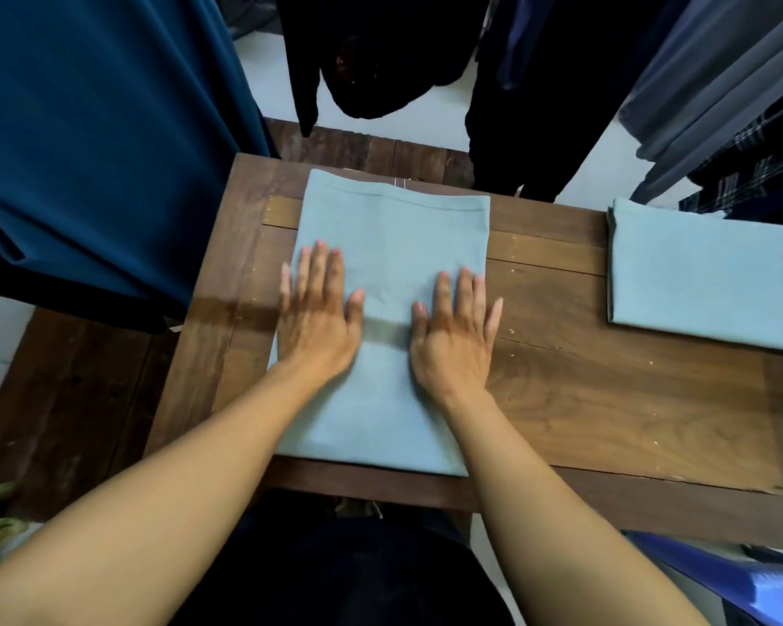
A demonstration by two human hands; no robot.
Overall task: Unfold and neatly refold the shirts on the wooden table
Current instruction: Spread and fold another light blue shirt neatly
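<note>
Pale blue shirt [394,246], folded into a long rectangle, lies flat under both palms. Its far hem is well beyond the fingertips, and its near edge is back by the forearms, just short of the table's near rim. The wooden table [606,399] runs bare and wide to the right of the right hand, with plenty of open board, grain and plank seams showing. Left of the left hand there's only a narrow strip of wood before the edge. A big teal cloth [87,128] hangs beyond and left of that hand, close to the table corner. Dark garments [380,52] hang past the fingertips, with grey ones [719,83] farther right. A second folded shirt [701,277], same pale blue, sits well right of the right hand, near the table's end. Left hand [317,318] is flat, fingers spread, pressing at the shirt's left edge. Right hand [453,336] is flat, fingers straight and lightly spread, pressing at the right edge. The thumbs are apart, with cloth showing between them.
</note>
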